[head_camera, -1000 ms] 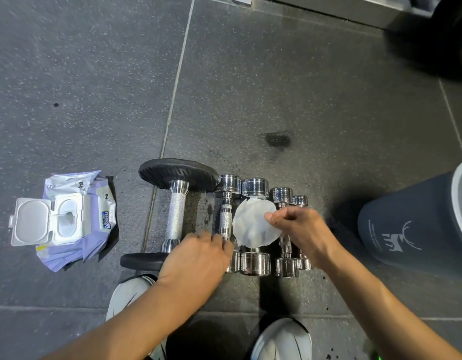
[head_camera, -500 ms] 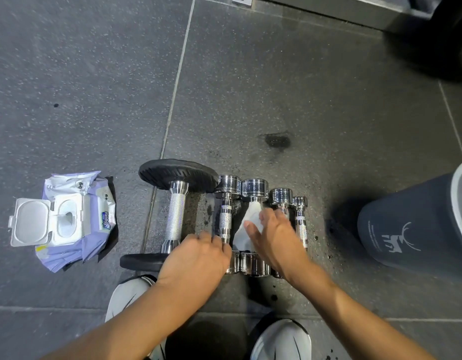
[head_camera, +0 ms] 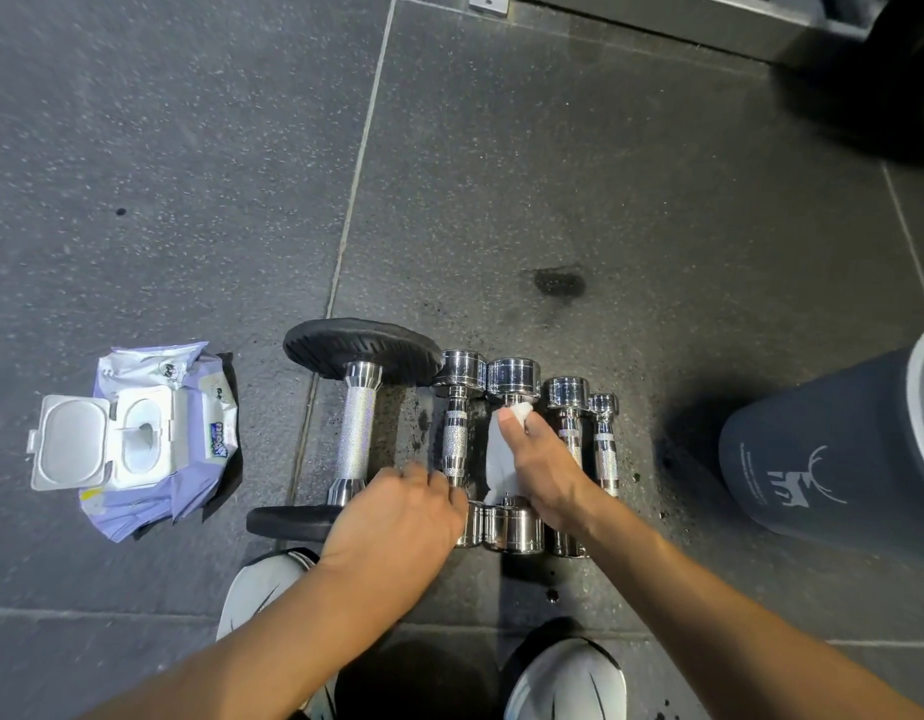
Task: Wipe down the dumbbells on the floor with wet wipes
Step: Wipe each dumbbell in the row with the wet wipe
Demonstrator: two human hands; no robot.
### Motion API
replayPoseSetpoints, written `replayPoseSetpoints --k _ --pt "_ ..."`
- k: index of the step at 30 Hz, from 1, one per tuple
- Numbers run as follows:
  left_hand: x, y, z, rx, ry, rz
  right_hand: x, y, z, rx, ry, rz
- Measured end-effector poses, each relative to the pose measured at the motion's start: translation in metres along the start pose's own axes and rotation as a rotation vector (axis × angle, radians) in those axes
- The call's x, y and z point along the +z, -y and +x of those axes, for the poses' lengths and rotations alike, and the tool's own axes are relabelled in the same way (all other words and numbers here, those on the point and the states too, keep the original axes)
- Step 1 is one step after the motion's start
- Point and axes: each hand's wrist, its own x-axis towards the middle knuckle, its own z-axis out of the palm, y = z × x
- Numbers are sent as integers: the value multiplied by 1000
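Several dumbbells lie side by side on the dark floor. The leftmost is a large dumbbell (head_camera: 357, 433) with black rubber plates; the others are chrome. My right hand (head_camera: 540, 467) presses a white wet wipe (head_camera: 499, 459) around the handle of the third dumbbell (head_camera: 513, 379), thumb pointing toward its far head. My left hand (head_camera: 403, 517) rests on the near end of the second chrome dumbbell (head_camera: 456, 433), fingers curled over it. Two smaller chrome dumbbells (head_camera: 603, 444) lie to the right of my right hand.
An open pack of wet wipes (head_camera: 138, 444), lid flipped back, lies on the floor at the left. A dark grey bin (head_camera: 813, 459) stands at the right. My two white shoes (head_camera: 564, 678) are at the bottom. A dark wet spot (head_camera: 558, 283) marks the floor beyond the dumbbells.
My right hand brought the spread wipe down onto the third dumbbell's handle, closed around it and slid toward its far head. The left hand stayed put.
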Motion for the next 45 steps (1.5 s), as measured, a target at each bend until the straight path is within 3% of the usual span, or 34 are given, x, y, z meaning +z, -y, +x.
replayPoseSetpoints --k 4,9,15,21,26,32,38,45 --pt "2 0 1 -2 5 0 -10 0 4 95 137 36" --pt "2 -1 1 -9 -1 0 -5 12 11 72 57 156" --pt "4 -1 2 -5 -3 -2 -13 -8 4 96 208 0" --pt "3 -1 1 -4 0 -2 -7 7 19 57 90 146" --pt "3 -1 2 3 -6 -1 -18 -14 14 130 265 11" --pt "4 -1 1 3 0 -13 -14 2 27 157 112 418" --pt "2 -1 2 1 1 -16 -21 -12 10 221 283 297" --pt "1 -1 2 1 2 -23 -37 -10 10 156 156 373"
